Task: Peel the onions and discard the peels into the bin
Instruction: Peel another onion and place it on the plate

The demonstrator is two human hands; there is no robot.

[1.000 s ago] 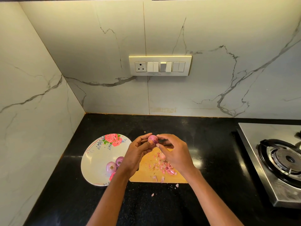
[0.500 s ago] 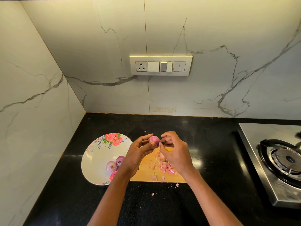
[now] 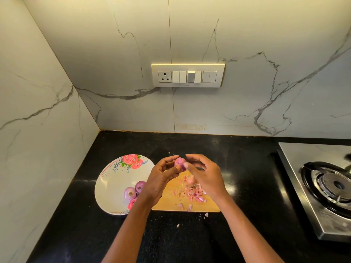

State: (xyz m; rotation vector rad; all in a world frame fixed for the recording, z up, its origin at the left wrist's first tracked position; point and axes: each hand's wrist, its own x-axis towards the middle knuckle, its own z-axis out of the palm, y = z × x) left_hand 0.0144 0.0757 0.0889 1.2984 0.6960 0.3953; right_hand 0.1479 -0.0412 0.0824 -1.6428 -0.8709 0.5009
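Observation:
My left hand [image 3: 161, 179] holds a small purple onion [image 3: 179, 163] between its thumb and fingers, above the far edge of a wooden cutting board [image 3: 171, 198]. My right hand [image 3: 205, 175] picks at the onion's right side with thumb and fingertips. Pink peels [image 3: 195, 193] lie heaped on the board, with a pale onion piece [image 3: 190, 180] among them. Two peeled onions [image 3: 133, 190] sit in the white floral plate [image 3: 112, 183] to the left. No bin is in view.
Black countertop [image 3: 237, 168] runs between marble walls at the left and back. A steel gas stove [image 3: 326, 183] stands at the right. A few peel scraps [image 3: 206, 214] lie on the counter in front of the board. A switch panel [image 3: 188, 75] is on the back wall.
My right hand's fingers have shifted along the onion's side while the left hand kept holding it in about the same place. Nothing else has moved.

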